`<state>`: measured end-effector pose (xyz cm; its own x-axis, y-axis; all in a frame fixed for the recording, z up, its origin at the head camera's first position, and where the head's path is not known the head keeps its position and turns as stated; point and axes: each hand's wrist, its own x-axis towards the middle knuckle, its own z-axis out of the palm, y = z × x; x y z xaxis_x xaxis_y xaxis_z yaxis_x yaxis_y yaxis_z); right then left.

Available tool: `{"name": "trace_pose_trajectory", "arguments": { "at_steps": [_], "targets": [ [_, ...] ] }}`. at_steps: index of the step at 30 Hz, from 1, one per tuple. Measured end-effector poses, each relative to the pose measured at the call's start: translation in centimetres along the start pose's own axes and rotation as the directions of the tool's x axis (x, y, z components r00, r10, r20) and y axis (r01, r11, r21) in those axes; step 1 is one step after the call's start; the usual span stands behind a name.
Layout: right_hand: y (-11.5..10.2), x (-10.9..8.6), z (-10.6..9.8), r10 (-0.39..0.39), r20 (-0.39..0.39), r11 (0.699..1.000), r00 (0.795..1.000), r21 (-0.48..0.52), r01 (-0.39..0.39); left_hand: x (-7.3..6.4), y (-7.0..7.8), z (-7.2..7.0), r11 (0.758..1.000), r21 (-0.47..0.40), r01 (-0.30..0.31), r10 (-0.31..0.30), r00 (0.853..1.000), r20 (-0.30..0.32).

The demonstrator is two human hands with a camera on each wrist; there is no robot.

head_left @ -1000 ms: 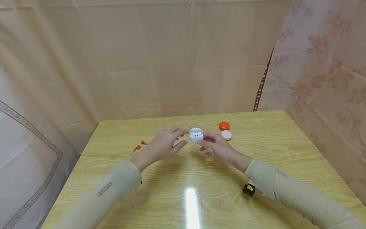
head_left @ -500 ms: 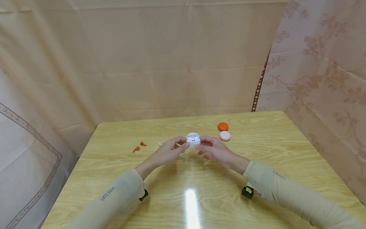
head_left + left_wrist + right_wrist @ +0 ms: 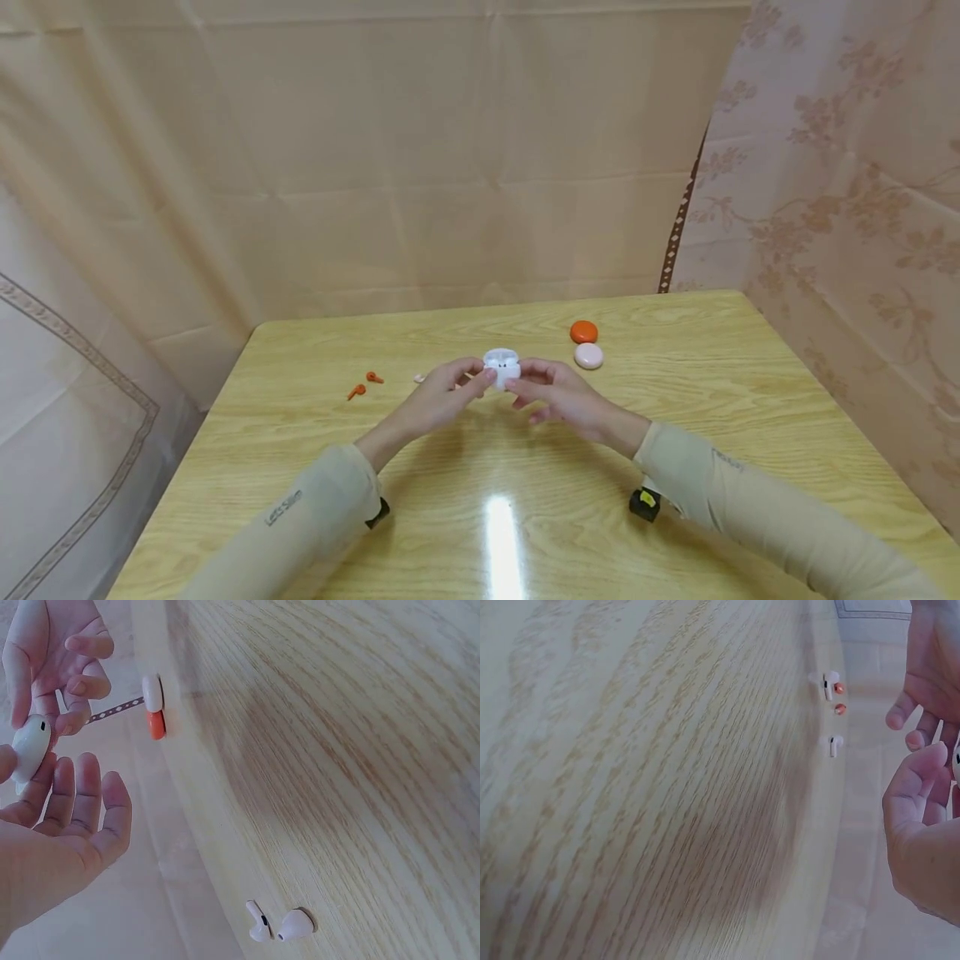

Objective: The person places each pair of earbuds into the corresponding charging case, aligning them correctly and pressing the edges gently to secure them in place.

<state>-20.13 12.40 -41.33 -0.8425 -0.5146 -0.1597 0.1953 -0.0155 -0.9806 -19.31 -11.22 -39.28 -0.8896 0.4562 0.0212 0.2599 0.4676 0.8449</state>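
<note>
A white earbud charging case (image 3: 503,380) is held up over the table with its lid raised; white earbuds show inside. My left hand (image 3: 442,398) pinches its left side, thumb in front and fingers behind. My right hand (image 3: 567,402) grips the right side the same way, its lower fingers loosely bent. In the left wrist view, the case (image 3: 31,750) is between both hands, a small dark slot on its shell. Only a sliver of it shows at the right wrist view's edge. Two pale earbuds (image 3: 297,924) lie on the table, largely hidden behind my left hand in the head view.
Two orange earbuds (image 3: 374,377) lie apart on the table's left side. To the right of my hands sit a round orange case (image 3: 583,332) and a round pale pink case (image 3: 588,357), one in front of the other. Hanging cloth (image 3: 375,167) encloses the wooden table (image 3: 675,375).
My left hand has come in from beside the case and taken hold of its left side. The case has shifted slightly left and lower. A pale earbud has come into view behind the left hand.
</note>
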Motion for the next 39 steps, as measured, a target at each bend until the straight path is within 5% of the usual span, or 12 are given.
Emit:
{"name": "trace_pose_trajectory", "arguments": {
  "at_steps": [14,39],
  "targets": [
    [-0.49,0.28,0.01,0.015,-0.025,0.998,1.000,0.066,-0.014,0.27,0.14,-0.12,0.999,-0.035,-0.003,0.003,1.000,0.000],
    [-0.39,0.22,-0.11,0.014,0.008,0.993,1.000,0.115,-0.015,0.31,-0.02,-0.12,0.999,0.028,0.017,-0.016,1.000,-0.021]
  ]
}}
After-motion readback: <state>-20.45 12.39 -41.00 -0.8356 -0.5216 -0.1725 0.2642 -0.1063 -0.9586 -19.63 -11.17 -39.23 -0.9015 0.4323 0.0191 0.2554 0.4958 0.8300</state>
